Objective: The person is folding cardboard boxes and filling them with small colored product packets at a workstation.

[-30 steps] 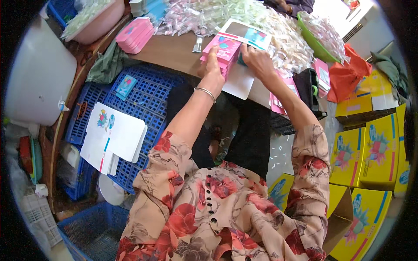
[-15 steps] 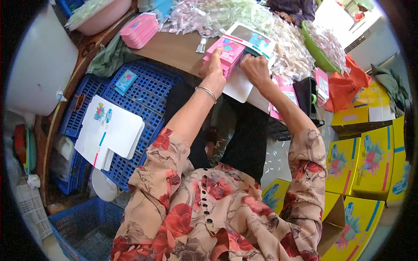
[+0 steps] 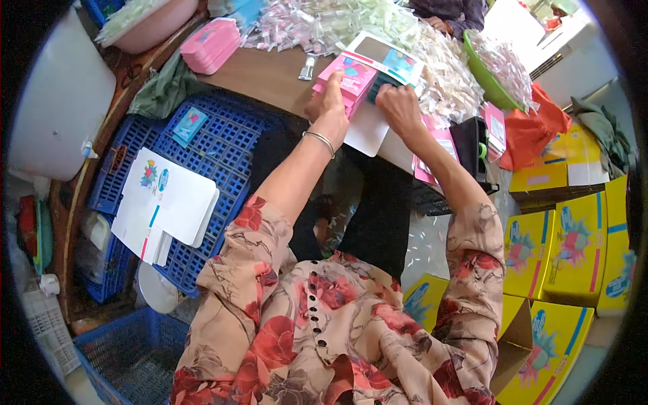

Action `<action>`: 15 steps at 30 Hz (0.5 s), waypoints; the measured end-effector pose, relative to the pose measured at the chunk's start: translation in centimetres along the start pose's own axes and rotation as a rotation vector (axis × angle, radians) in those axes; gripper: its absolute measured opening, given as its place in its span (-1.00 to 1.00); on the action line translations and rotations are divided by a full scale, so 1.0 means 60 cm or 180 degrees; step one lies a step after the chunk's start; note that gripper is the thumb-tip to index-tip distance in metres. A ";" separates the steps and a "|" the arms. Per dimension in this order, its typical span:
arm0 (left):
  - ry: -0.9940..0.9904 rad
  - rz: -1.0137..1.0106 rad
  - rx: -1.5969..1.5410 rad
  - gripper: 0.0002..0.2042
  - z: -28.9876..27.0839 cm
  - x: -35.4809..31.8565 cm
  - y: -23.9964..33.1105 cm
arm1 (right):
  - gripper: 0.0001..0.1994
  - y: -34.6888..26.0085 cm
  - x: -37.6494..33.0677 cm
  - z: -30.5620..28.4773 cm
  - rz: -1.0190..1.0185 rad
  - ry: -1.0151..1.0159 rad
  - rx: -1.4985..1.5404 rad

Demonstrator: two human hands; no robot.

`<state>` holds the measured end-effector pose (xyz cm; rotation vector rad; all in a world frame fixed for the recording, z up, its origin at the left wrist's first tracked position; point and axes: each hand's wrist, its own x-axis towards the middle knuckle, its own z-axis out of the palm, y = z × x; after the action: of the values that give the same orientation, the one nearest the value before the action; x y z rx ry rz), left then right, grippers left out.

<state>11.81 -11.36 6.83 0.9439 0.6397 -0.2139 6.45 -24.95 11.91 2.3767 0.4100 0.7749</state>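
Observation:
My left hand (image 3: 328,109), with a bangle at the wrist, is closed around a stack of pink printed cards (image 3: 352,79). The stack rests at a white printed display carton (image 3: 368,133) by the table's near edge. Inside the carton, right of the pink cards, teal-blue cards (image 3: 382,84) show. Against these and the carton's right side, my right hand (image 3: 399,108) is closed with its fingers curled. Whatever its fingertips hold is hidden. A small clear sachet (image 3: 308,68) lies left of the carton.
Heaped clear sachets (image 3: 442,74) cover the table's far side beside a green basin (image 3: 478,64). A pink card stack (image 3: 210,46) sits at left. Flat white cartons (image 3: 165,202) lie on a blue crate (image 3: 233,138). Yellow boxes (image 3: 580,233) stand right. Opposite is another person's hand (image 3: 440,25).
The whole view has shifted slightly to the left. Both hands stay at the carton, and the pink stack remains in my left hand.

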 end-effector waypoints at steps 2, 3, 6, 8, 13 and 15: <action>0.0016 0.0087 0.0121 -0.45 -0.002 0.002 0.014 | -0.89 0.005 0.002 -0.020 0.0047 0.0304 0.0347; 0.0047 0.0142 0.0162 -0.46 -0.006 0.005 0.024 | -0.83 0.011 0.013 -0.038 0.0072 0.0598 0.0711; 0.0087 0.0227 0.0372 -0.46 -0.012 -0.001 0.025 | -0.74 0.062 0.071 -0.065 0.1018 0.0990 0.1147; -0.0073 0.0184 0.0272 -0.46 0.003 0.002 0.005 | -0.68 0.117 0.102 -0.011 0.1109 0.0973 0.1173; -0.0443 0.0101 -0.0269 -0.45 0.012 0.031 -0.004 | -0.42 0.143 0.133 0.098 0.0468 -0.0259 0.3135; -0.0340 0.0386 -0.0341 -0.46 -0.002 0.036 0.008 | -0.44 0.118 0.154 0.101 0.0772 -0.0692 0.3007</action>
<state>13.70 -10.77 5.82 0.8590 0.4892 -0.1199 18.09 -28.96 16.39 3.4029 0.4647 0.4483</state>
